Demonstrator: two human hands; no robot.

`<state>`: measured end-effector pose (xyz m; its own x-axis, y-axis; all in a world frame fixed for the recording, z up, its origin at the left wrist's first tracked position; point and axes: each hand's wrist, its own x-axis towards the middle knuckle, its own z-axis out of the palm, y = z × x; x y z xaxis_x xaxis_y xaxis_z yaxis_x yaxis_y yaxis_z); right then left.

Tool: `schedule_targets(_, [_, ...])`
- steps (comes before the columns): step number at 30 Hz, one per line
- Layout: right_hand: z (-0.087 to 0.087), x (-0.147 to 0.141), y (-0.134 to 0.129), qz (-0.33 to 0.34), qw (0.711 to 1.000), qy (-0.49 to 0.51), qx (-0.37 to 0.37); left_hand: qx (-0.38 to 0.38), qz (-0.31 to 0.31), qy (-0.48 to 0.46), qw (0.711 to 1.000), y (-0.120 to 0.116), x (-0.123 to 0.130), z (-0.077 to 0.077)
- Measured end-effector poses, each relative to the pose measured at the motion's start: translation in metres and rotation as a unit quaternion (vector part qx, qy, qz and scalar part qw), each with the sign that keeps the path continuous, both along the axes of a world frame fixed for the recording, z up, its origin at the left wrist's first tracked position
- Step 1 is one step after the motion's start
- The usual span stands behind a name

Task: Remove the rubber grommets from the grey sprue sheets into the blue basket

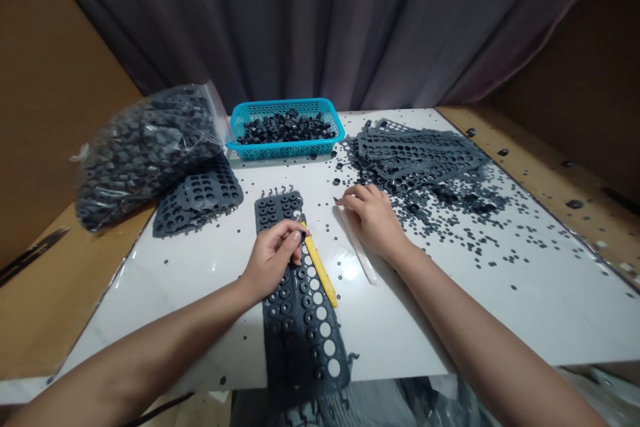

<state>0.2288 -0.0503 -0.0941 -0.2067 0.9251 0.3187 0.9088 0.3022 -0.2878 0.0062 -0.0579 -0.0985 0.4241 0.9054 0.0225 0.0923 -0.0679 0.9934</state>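
Note:
My left hand is closed over a dark rubber sheet, pinching a small black rubber ring between thumb and finger. The sheet lies lengthwise before me, with rows of round ring parts and a right-hand column of punched-through holes. Along that column rests a yellow pen-shaped tool, its upper end beside my left fingertips. To the right, my right hand lies on the table, fingers curled over the upper part of a slim white stick-like tool with a dark tip. My palm hides part of its grip.
A blue basket of black rubber parts stands at the back. On the left, a stuffed clear bag leans over more sheets. Punched sheets are piled at the right, amid scattered small black discs.

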Motion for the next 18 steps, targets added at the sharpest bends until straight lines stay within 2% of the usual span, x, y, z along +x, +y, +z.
schedule_targets(2, [0.003,-0.006,-0.004,0.028,0.999,0.045,0.007,-0.003,-0.005,0.003,1.0,0.0,0.0,-0.001])
schedule_targets(4, [0.005,-0.013,-0.009,0.085,0.993,0.078,0.008,-0.008,-0.006,0.001,1.0,0.0,0.0,-0.002])
schedule_targets(8, [0.004,-0.027,-0.019,0.204,0.977,0.063,-0.013,-0.053,0.029,-0.009,0.998,0.0,0.003,0.001])
schedule_targets(12, [0.004,-0.036,-0.023,0.251,0.967,0.033,-0.037,-0.196,0.073,-0.016,0.978,0.014,0.005,0.024])
schedule_targets(14, [0.004,-0.039,-0.024,0.255,0.966,0.018,-0.041,-0.211,0.058,0.007,0.976,0.033,0.005,0.041])
schedule_targets(15, [0.004,-0.04,-0.024,0.255,0.966,0.01,-0.043,-0.181,0.056,0.035,0.981,0.045,0.005,0.049])
schedule_targets(16, [0.004,-0.04,-0.024,0.254,0.966,0.002,-0.044,-0.116,0.06,0.064,0.989,0.06,0.006,0.057])
schedule_targets(17, [0.004,-0.04,-0.023,0.253,0.967,-0.004,-0.045,-0.025,0.071,0.097,0.992,0.076,0.006,0.063])
schedule_targets(18, [0.003,-0.041,-0.023,0.251,0.967,-0.01,-0.046,0.075,0.093,0.139,0.983,0.094,0.007,0.067])
